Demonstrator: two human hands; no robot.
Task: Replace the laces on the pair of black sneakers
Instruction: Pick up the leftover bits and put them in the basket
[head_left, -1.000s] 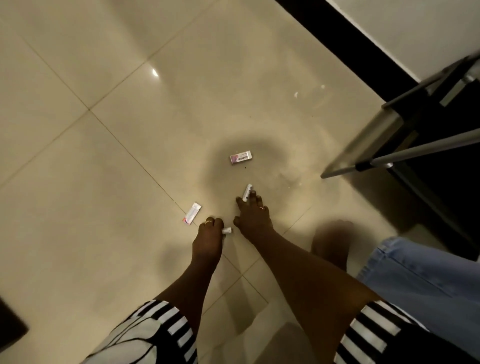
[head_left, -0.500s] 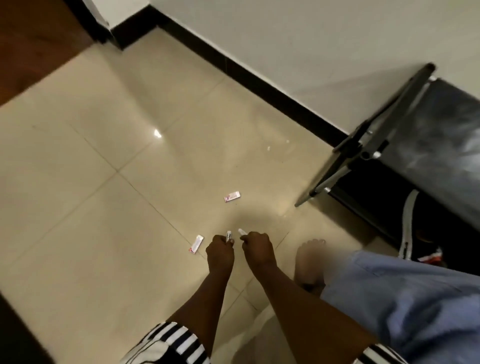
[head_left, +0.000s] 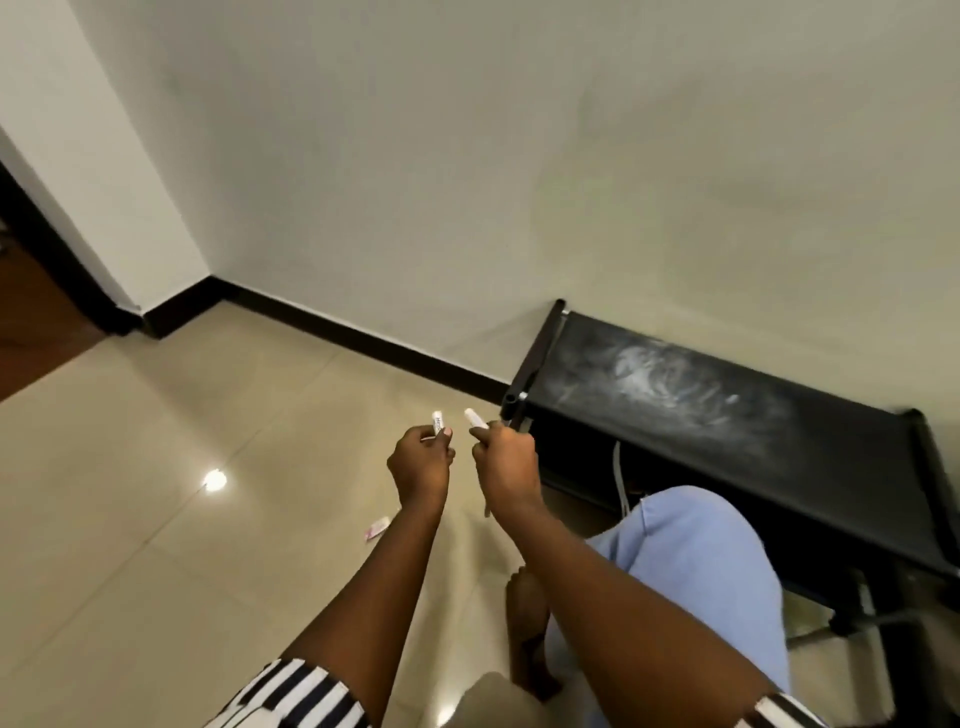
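left hand (head_left: 420, 462) pinches a printed packet (head_left: 439, 422), unreadable; right hand (head_left: 506, 465) grips another packet (head_left: 475, 417).

We see the left hand (head_left: 420, 465) pinching a small white packet (head_left: 439, 422) and the right hand (head_left: 506, 465) gripping another white piece (head_left: 475, 418); both hover above the tiled floor (head_left: 156, 493); a black rack (head_left: 727, 415) stands against the wall.

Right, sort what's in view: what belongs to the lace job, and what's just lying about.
Belongs to the job:
- left hand, pinching a small white piece
- right hand, holding another small white piece
What these pieces are is unclear; no sneakers are clearly visible.

Lying about:
- pink-and-white wrapper on the floor tiles
- black rack by the wall
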